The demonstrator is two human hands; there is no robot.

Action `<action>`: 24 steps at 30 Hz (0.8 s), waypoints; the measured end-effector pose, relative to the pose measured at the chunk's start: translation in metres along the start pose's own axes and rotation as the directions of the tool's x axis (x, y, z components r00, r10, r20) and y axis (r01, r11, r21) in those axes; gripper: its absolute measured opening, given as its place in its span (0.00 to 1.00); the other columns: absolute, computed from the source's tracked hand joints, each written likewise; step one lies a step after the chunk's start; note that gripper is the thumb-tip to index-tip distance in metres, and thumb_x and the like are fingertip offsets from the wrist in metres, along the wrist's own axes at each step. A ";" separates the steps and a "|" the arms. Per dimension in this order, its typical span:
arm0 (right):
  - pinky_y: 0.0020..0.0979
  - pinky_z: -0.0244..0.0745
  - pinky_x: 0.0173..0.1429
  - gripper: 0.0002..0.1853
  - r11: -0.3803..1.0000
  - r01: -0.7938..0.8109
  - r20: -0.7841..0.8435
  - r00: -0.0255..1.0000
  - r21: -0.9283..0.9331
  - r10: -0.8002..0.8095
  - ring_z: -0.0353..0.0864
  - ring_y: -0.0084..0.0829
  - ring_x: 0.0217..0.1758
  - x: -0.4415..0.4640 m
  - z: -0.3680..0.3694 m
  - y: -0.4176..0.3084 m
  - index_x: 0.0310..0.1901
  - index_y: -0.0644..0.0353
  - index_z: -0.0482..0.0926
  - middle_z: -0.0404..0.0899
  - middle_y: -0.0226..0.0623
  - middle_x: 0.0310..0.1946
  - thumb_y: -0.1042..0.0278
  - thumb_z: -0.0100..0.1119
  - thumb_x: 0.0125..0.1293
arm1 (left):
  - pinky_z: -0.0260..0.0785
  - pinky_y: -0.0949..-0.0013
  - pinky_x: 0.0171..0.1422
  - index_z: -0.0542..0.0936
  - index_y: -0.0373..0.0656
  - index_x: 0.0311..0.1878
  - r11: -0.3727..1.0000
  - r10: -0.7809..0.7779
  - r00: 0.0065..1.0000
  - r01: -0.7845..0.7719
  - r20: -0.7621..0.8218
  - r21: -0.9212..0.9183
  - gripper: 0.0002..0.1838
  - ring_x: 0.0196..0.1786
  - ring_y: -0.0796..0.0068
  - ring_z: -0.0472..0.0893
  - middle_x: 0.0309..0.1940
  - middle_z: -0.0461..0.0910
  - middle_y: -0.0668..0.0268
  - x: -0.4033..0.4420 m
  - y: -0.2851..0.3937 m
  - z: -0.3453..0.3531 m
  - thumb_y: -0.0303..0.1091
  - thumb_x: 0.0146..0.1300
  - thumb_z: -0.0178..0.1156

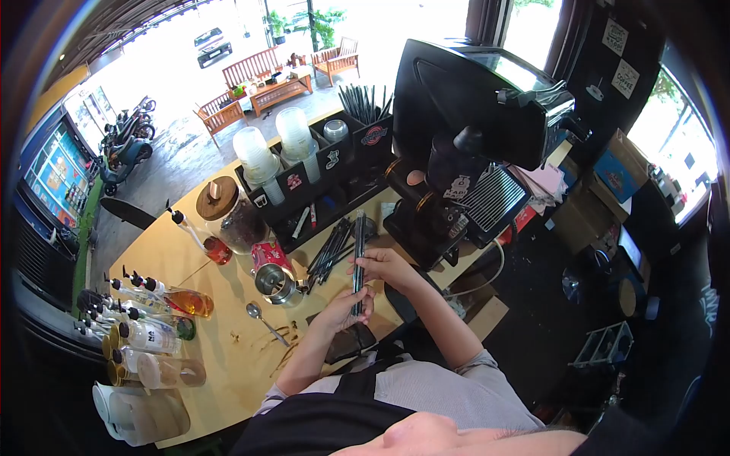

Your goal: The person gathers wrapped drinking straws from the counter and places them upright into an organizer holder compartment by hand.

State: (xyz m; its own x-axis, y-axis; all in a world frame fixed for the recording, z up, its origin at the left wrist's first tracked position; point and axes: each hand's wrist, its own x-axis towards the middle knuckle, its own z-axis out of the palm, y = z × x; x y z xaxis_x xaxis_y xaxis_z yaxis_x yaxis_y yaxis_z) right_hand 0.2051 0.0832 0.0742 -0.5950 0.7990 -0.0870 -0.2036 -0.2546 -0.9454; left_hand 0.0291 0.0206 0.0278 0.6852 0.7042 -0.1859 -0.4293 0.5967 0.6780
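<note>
Both my hands are closed around an upright bundle of thin black straws (359,237) in front of my chest. My left hand (348,310) grips the lower end, and my right hand (382,267) has its fingers around the middle, just above the left. More black straws (328,257) lie loose in a pile on the wooden counter, left of the bundle. A metal pitcher (274,283) stands to the left of that pile, with a red patterned packet (271,254) behind it. Below my left hand lies a dark flat item (350,342), partly hidden by the wrist.
A black organizer (300,190) holds cups (291,131) and upright straws (365,104). To the right are a coffee grinder (449,171) and a large black machine (464,99). Pump bottles (152,334), a wooden-lidded jar (234,222) and a spoon (266,322) stand or lie on the left.
</note>
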 end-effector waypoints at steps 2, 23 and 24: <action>0.27 0.75 0.48 0.17 1.000 -0.017 0.003 1.000 -0.016 0.017 0.81 0.25 0.41 0.000 0.001 -0.007 0.53 0.66 0.76 0.82 0.40 0.42 0.64 0.56 0.68 | 0.73 0.70 0.33 0.70 0.40 0.46 1.000 -0.011 0.999 0.010 -0.046 -0.028 0.15 0.27 0.69 0.78 0.27 0.76 0.61 0.002 0.008 0.010 0.43 0.72 0.46; 0.22 0.74 0.34 0.06 0.835 0.302 -0.133 0.907 -0.461 -0.401 0.81 0.21 0.31 0.108 -0.024 -0.115 0.39 0.69 0.78 0.83 0.37 0.31 0.74 0.59 0.64 | 0.71 0.63 0.57 0.70 0.39 0.57 0.811 0.497 0.852 -0.390 -0.164 0.437 0.24 0.52 0.70 0.78 0.51 0.78 0.60 0.088 0.143 0.025 0.50 0.73 0.41; 0.22 0.74 0.35 0.06 0.818 0.319 -0.216 0.860 -0.479 -0.463 0.81 0.21 0.32 0.114 -0.024 -0.121 0.39 0.69 0.77 0.83 0.38 0.31 0.74 0.58 0.64 | 0.64 0.67 0.60 0.69 0.41 0.61 0.763 0.542 0.819 -0.387 -0.188 0.517 0.30 0.58 0.74 0.74 0.55 0.76 0.63 0.093 0.151 0.017 0.56 0.73 0.35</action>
State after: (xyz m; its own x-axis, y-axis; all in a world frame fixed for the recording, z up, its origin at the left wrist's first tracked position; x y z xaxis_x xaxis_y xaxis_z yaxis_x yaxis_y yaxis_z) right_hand 0.1805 0.2177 0.1708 -0.2491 0.9226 0.2945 0.0159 0.3080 -0.9513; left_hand 0.0379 0.1697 0.1255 0.2181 0.9725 0.0816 -0.2881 -0.0157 0.9575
